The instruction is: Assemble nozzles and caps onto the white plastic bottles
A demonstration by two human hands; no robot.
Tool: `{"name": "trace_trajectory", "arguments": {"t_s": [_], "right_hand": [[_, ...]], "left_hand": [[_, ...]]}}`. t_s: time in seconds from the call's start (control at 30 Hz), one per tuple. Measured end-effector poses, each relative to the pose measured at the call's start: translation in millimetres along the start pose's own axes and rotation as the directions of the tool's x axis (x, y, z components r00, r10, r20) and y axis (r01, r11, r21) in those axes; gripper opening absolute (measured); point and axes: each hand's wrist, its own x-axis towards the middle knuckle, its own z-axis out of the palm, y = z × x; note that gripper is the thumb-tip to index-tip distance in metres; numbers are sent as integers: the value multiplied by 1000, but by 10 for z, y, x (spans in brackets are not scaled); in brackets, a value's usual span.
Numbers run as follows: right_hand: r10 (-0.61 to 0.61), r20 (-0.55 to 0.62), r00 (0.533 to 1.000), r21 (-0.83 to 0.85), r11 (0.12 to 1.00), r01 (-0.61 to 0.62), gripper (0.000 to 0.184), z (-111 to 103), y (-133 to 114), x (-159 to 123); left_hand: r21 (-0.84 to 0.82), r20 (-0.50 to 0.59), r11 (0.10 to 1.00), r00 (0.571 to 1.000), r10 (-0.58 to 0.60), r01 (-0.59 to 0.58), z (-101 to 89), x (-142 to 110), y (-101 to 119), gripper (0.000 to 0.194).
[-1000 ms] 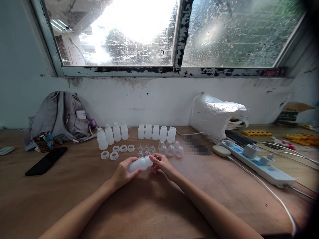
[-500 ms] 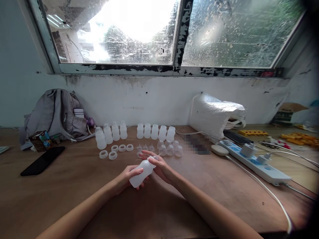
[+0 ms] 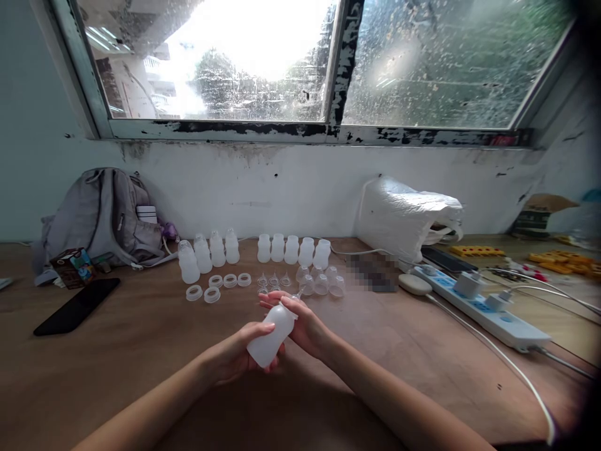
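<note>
A frosted baby bottle [image 3: 272, 339] is held tilted over the front of the table, its top end up and to the right. My left hand [image 3: 239, 351] is wrapped round its body, thumb across the near side. My right hand [image 3: 305, 322] grips the collar end with thumb and fingers, some fingers stretched out behind it; a clear teat shows partly past the thumb. Just beyond my hands are clear teats [image 3: 273, 282], domed clear caps [image 3: 321, 285] and white collar rings [image 3: 230, 280].
Capped bottles [image 3: 188, 263] stand behind the rings; open bottles [image 3: 292, 249] stand in a row right of them. At left are a phone [image 3: 77, 307], a carton [image 3: 72, 268] and a grey backpack [image 3: 103, 219]. At right are a white bag [image 3: 399, 216] and a power strip [image 3: 483, 307] with cables.
The bottle has come slightly lower and nearer, tilted more upright. My right hand has turned a little round the collar end, covering more of the teat. Both hands keep their hold.
</note>
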Motion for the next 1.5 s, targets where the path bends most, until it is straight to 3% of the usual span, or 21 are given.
{"name": "trace_trajectory", "arguments": {"t_s": [0.07, 0.17, 0.23, 0.3, 0.37, 0.43, 0.47, 0.53, 0.7, 0.8, 0.9, 1.0, 1.07, 1.13, 1.2, 1.27, 1.33, 1.43, 1.5], "right_hand": [[-29, -75, 997, -34, 999, 27, 18, 0, 46, 9], [-81, -174, 981, -76, 995, 69, 15, -9, 134, 33], [-103, -191, 976, -82, 993, 89, 16, -8, 151, 39], [-94, -151, 984, -67, 994, 85, 18, 4, 125, 31], [-56, -80, 995, -20, 998, 54, 21, 21, 79, 17], [-25, -27, 999, 33, 999, 26, 24, 36, 47, 6], [-21, -22, 1000, 46, 999, 22, 24, 41, 42, 4], [-27, -48, 998, 32, 999, 28, 20, 43, 49, 4], [-72, -101, 992, -71, 995, 65, 14, 36, 84, 6], [-134, -105, 985, -133, 984, 119, 14, 42, 88, 15], [-190, -59, 980, -277, 946, 167, 15, 8, 69, 62], [-302, -38, 953, -518, 821, 240, 22, -150, -17, 156], [-472, -90, 877, -677, 675, 293, 25, -352, -114, 230], [-618, -112, 778, -849, 467, 249, 24, -611, -214, 301], [-673, -9, 740, -973, 178, 149, 20, -877, -280, 360], [-616, 106, 781, -994, -55, 91, 23, -1094, -289, 403], [-549, 130, 826, -982, -188, 30, 28, -1221, -256, 428], [-476, 130, 870, -972, -235, 17, 31, -1230, -216, 430], [-486, 128, 864, -985, -164, 54, 28, -1148, -233, 409]], "left_hand": [[232, -72, 966, 988, 138, -118, 21, 19, -24, 38], [606, -165, 760, 897, 410, -236, 32, 54, -63, 44], [657, -186, 712, 862, 471, -248, 29, 60, -66, 47], [505, -194, 836, 916, 351, -213, 25, 44, -46, 41], [185, -127, 978, 985, 119, -94, 26, 16, -18, 40], [-110, -25, 993, 999, -31, 29, 36, -8, 1, 44], [-192, 1, 980, 999, -51, 50, 45, -14, 4, 44], [-203, -4, 979, 1000, -17, 16, 62, -14, -1, 39], [205, -69, 967, 983, 170, -152, 70, 24, -33, 36], [490, -101, 835, 935, 339, -250, 37, 51, -47, 35], [723, -105, 636, 867, 487, -270, -53, 99, -63, 41], [895, -114, 399, 761, 639, -201, -212, 159, -82, 49], [953, -124, 285, 725, 678, -103, -329, 180, -95, 49], [985, -97, 171, 712, 695, -33, -420, 177, -107, 50], [999, -27, 49, 698, 715, -12, -464, 157, -114, 51], [999, 35, -33, 688, 724, -17, -467, 133, -115, 51], [997, 69, -66, 694, 717, -31, -450, 115, -109, 51], [997, 80, -69, 712, 698, -45, -436, 103, -94, 52], [998, 68, -58, 714, 697, -38, -445, 100, -85, 51]]}}
